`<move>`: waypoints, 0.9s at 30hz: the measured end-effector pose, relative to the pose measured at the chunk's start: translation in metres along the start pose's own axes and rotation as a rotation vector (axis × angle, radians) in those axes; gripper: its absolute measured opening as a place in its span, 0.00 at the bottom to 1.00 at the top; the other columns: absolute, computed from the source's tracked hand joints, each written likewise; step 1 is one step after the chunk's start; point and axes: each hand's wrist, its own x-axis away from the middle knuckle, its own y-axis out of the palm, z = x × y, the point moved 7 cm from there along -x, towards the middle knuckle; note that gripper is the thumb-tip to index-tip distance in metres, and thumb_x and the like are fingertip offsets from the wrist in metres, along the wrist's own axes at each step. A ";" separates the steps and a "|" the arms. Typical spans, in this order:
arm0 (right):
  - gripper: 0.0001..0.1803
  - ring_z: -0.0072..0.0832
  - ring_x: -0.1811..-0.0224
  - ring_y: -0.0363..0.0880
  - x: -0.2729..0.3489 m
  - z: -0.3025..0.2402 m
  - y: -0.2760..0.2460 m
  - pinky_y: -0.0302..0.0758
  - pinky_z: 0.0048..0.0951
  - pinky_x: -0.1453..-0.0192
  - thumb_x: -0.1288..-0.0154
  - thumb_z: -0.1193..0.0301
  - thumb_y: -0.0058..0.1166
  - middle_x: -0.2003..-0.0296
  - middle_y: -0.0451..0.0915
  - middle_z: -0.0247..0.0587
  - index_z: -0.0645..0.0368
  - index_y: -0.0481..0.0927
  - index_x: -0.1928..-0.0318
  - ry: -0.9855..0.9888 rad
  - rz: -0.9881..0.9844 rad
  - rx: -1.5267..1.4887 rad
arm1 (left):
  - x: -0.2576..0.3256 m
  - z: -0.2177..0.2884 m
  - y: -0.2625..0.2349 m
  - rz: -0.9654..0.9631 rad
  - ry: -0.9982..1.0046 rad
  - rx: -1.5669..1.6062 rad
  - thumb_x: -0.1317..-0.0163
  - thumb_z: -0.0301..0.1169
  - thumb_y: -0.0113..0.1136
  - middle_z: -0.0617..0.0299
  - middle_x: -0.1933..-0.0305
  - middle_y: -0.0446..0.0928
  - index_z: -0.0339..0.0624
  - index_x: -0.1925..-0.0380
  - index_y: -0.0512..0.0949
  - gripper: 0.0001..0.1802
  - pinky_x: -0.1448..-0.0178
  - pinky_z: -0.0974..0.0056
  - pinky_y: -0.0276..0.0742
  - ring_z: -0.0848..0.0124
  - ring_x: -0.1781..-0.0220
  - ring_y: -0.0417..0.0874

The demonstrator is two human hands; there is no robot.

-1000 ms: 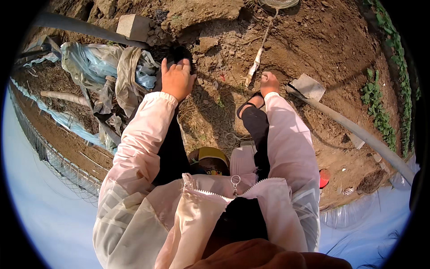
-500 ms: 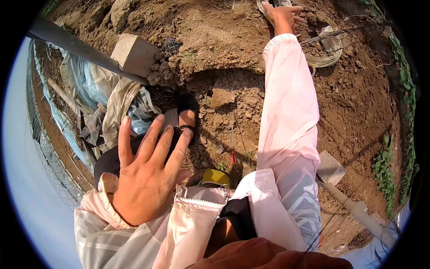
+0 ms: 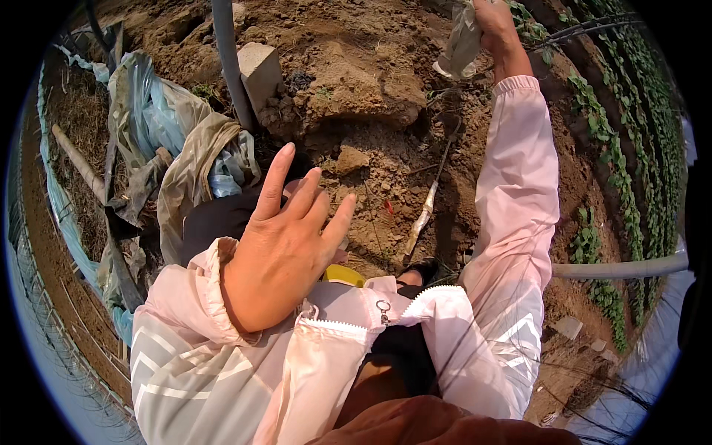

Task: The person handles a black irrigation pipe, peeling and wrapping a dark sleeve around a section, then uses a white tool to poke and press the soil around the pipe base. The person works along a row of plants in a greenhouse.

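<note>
At the upper right my right arm is stretched out. My right hand (image 3: 497,30) is closed around a crumpled, dirty translucent plastic sheet (image 3: 461,43), which hangs over the brown soil; its upper part runs out of the picture. My left hand (image 3: 282,248) is held up in front of my body, back of the hand showing, fingers spread and holding nothing. Below its fingers a yellow object (image 3: 344,275) shows partly, too covered to name.
Blue and tan plastic sheeting (image 3: 152,100) lies heaped at left. A grey pole (image 3: 230,63) stands beside a concrete block (image 3: 259,74). A pale-ended stick (image 3: 423,215) lies on lumpy soil. Rows of green plants (image 3: 615,156) and a grey pipe (image 3: 623,268) are at right.
My right hand, earlier spread over the plastic sheet, has closed on it and raised it. My left hand has moved slightly up and right. The view has turned, showing more plants.
</note>
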 end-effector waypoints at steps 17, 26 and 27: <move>0.23 0.32 0.55 0.84 0.526 -0.135 -0.365 0.82 0.35 0.51 0.27 0.76 0.49 0.47 0.81 0.46 0.66 0.70 0.34 -0.110 0.578 -0.163 | 0.012 0.028 0.039 -0.045 0.196 -0.127 0.37 0.48 0.65 0.61 0.59 0.84 0.40 0.41 0.78 0.30 0.18 0.39 0.41 0.61 0.51 0.83; 0.37 0.46 0.30 0.69 0.974 0.052 -0.280 0.63 0.37 0.27 0.35 0.70 0.53 0.31 0.69 0.59 0.70 0.62 0.27 1.036 0.747 0.655 | 0.044 0.025 0.023 0.087 0.203 -0.117 0.37 0.42 0.65 0.61 0.64 0.81 0.42 0.39 0.77 0.28 0.19 0.40 0.46 0.62 0.51 0.82; 0.39 0.47 0.29 0.69 1.005 0.071 -0.257 0.64 0.39 0.28 0.37 0.68 0.57 0.31 0.69 0.60 0.69 0.63 0.27 1.199 0.655 0.673 | 0.046 0.028 0.024 0.084 0.206 -0.090 0.37 0.42 0.66 0.61 0.64 0.80 0.42 0.40 0.77 0.28 0.19 0.41 0.46 0.63 0.50 0.82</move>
